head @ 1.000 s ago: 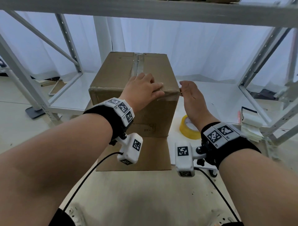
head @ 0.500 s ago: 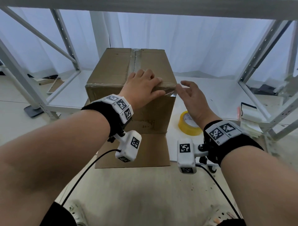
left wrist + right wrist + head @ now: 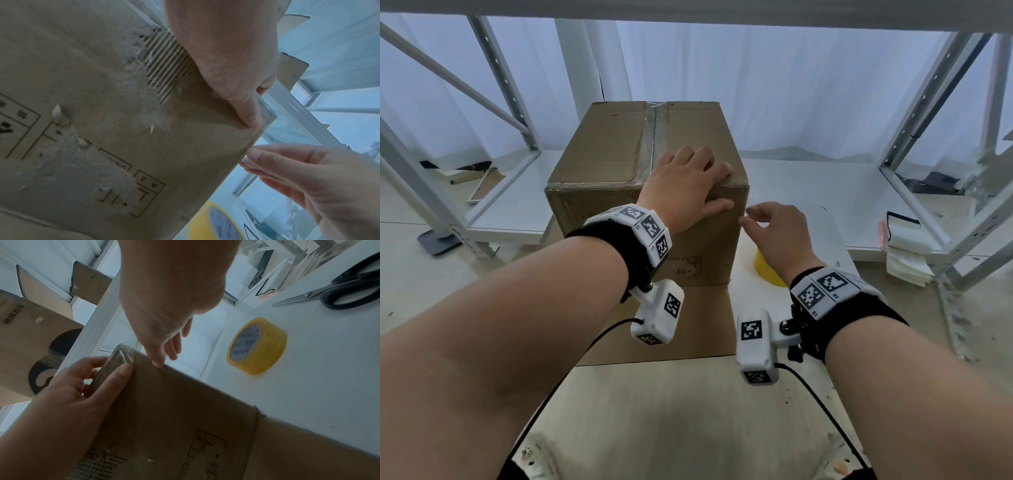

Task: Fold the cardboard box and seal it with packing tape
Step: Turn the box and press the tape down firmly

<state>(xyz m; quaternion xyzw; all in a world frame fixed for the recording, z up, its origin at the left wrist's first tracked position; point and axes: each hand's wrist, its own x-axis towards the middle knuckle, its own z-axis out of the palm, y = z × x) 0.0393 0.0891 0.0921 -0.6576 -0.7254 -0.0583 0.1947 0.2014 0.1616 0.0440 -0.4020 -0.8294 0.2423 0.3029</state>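
Yellow tape roll beside scissors

Brown box upright, taped shut; yellow tape roll beside

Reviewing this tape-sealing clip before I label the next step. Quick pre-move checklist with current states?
1. Top flaps closed, centre seam taped on the cardboard box: ok.
2. Left hand steadying the box: ok, it rests flat over the near right top corner, thumb on the front face.
3. Clear tape strip along the near top edge laid down: ok on the visible run; whether it is fully stuck cannot be told.
4. Tape end wrapped round the right corner: cannot tell, the right hand is beside that corner with fingers loosely curled, holding nothing.
5. Tape roll within reach: ok, on the white table right of the box.
6. Scissors available: ok, lying beyond the roll.
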